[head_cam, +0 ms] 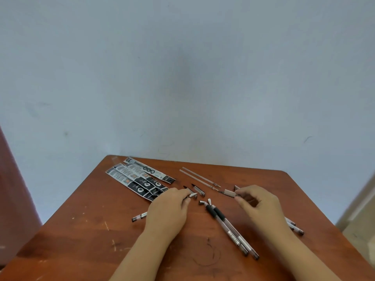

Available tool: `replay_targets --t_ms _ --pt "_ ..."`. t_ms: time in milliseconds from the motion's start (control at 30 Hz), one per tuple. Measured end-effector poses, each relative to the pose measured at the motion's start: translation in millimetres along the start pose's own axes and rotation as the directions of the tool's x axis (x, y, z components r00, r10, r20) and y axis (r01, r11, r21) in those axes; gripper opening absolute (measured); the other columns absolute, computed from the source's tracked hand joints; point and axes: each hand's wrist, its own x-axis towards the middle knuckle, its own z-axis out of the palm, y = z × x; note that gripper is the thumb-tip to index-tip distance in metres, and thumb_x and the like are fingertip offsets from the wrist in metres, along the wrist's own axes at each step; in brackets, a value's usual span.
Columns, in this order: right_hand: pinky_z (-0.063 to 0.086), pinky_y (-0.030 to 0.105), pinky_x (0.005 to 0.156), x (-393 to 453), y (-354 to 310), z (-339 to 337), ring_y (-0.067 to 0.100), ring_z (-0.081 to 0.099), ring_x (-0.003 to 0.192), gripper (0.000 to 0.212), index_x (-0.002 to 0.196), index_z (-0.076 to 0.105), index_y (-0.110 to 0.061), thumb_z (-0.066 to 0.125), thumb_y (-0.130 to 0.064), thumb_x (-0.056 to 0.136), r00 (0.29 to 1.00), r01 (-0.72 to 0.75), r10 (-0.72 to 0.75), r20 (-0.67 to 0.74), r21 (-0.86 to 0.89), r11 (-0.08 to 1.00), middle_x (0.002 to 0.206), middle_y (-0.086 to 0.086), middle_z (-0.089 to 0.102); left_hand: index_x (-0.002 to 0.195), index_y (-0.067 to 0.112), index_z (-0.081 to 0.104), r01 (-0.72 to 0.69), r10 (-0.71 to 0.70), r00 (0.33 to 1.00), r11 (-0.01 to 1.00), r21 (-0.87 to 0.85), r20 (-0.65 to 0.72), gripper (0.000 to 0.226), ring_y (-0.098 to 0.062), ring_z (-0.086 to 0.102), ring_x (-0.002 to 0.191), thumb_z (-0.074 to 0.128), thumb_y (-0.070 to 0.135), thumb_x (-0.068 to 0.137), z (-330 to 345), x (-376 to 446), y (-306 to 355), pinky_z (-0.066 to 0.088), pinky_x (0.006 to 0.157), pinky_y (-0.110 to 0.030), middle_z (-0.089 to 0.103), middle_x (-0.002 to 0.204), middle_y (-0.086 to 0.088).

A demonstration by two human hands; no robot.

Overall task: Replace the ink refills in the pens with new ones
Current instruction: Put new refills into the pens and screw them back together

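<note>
My left hand [170, 211] lies on the brown table [85, 230], closed over a pen [139, 217] whose tip pokes out past the fingers and whose rear end shows behind the wrist. My right hand [257, 205] pinches a pale pen cap [228, 193] between thumb and forefinger, just above the tabletop. Two clear pens with black grips [229, 228] lie side by side between my hands. Two thin, clear refills [198, 179] rest further back. Several printed refill packets [138, 179] lie at the back left.
A loose black cap [198, 189] lies near my left fingertips, and small pieces [203, 202] sit by the pen tips. More pens [294, 227] stick out from under my right forearm. The table butts against a pale blue wall [182, 78].
</note>
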Motion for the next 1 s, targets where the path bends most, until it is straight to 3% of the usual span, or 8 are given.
replay_targets --t_ms 133,200,267,333,467,600,767,1000 --pt "0.040 0.001 0.060 5 -5 2 0.004 0.053 0.065 0.024 0.072 0.062 -0.023 0.066 0.001 0.075 0.998 -0.057 0.059 0.038 -0.053 0.997 0.072 -0.007 0.061 0.125 0.029 0.048 0.102 -0.102 0.994 0.995 -0.010 -0.029 0.032 -0.011 0.052 0.102 0.032 0.030 0.097 -4 1 -4 0.040 0.083 -0.022 0.057 0.114 0.004" --pt "0.038 0.000 0.061 11 -12 3 0.007 0.053 0.070 0.014 0.087 0.066 -0.017 0.064 -0.006 0.079 0.993 -0.040 0.052 0.102 -0.111 0.993 0.078 -0.004 0.061 0.122 0.026 0.050 0.144 -0.144 0.989 0.989 -0.021 -0.040 0.031 -0.013 0.053 0.102 0.032 0.029 0.097 -6 1 -6 0.041 0.082 -0.024 0.057 0.113 0.003" --pt "0.038 0.004 0.066 15 -23 6 0.008 0.055 0.074 0.018 0.099 0.066 -0.013 0.062 -0.014 0.081 0.986 -0.022 0.044 0.161 -0.132 0.991 0.084 -0.004 0.061 0.120 0.023 0.051 0.181 -0.183 0.982 0.983 -0.040 -0.044 0.029 -0.014 0.053 0.102 0.035 0.027 0.097 -9 2 -8 0.041 0.081 -0.025 0.058 0.112 0.002" --pt "0.039 0.010 0.072 17 -32 14 0.007 0.055 0.078 0.021 0.101 0.067 -0.013 0.061 -0.020 0.082 0.978 0.007 0.026 0.207 -0.155 0.988 0.088 -0.004 0.062 0.117 0.021 0.053 0.213 -0.216 0.976 0.975 -0.053 -0.040 0.026 -0.014 0.053 0.102 0.038 0.024 0.096 -9 3 -11 0.041 0.082 -0.025 0.058 0.112 0.002" --pt "0.035 0.002 0.063 19 -46 36 -0.002 0.048 0.073 0.019 0.099 0.068 -0.014 0.060 -0.019 0.083 0.967 0.092 -0.040 0.254 -0.196 0.976 0.095 -0.003 0.065 0.114 0.018 0.054 0.282 -0.284 0.959 0.957 -0.068 -0.017 0.024 -0.017 0.052 0.105 0.040 0.020 0.095 -11 4 -15 0.040 0.085 -0.026 0.058 0.114 0.000" --pt "0.039 0.021 0.078 26 -55 59 0.009 0.053 0.083 0.024 0.095 0.069 -0.014 0.059 -0.032 0.084 0.949 0.180 -0.101 0.298 -0.252 0.951 0.090 -0.003 0.064 0.113 0.018 0.055 0.332 -0.334 0.942 0.940 -0.075 -0.012 0.024 -0.017 0.052 0.106 0.039 0.019 0.095 -14 6 -21 0.040 0.085 -0.026 0.058 0.115 0.000" --pt "0.019 0.029 0.077 29 -57 75 0.017 0.047 0.104 0.026 0.096 0.066 -0.018 0.051 -0.037 0.087 0.929 0.282 -0.101 0.356 -0.502 0.817 0.096 -0.002 0.061 0.120 0.022 0.054 0.305 -0.309 0.951 0.949 -0.083 -0.037 0.029 -0.018 0.049 0.111 0.041 0.022 0.094 -20 5 -19 0.038 0.088 -0.027 0.056 0.120 0.000" --pt "0.025 0.034 0.085 31 -50 82 0.021 0.047 0.103 0.031 0.093 0.066 -0.016 0.045 -0.039 0.089 0.925 0.312 -0.113 0.364 -0.552 0.773 0.102 0.002 0.063 0.122 0.024 0.054 0.254 -0.257 0.966 0.964 -0.072 -0.037 0.030 -0.020 0.049 0.111 0.044 0.025 0.093 -17 4 -18 0.037 0.087 -0.027 0.058 0.118 -0.002"
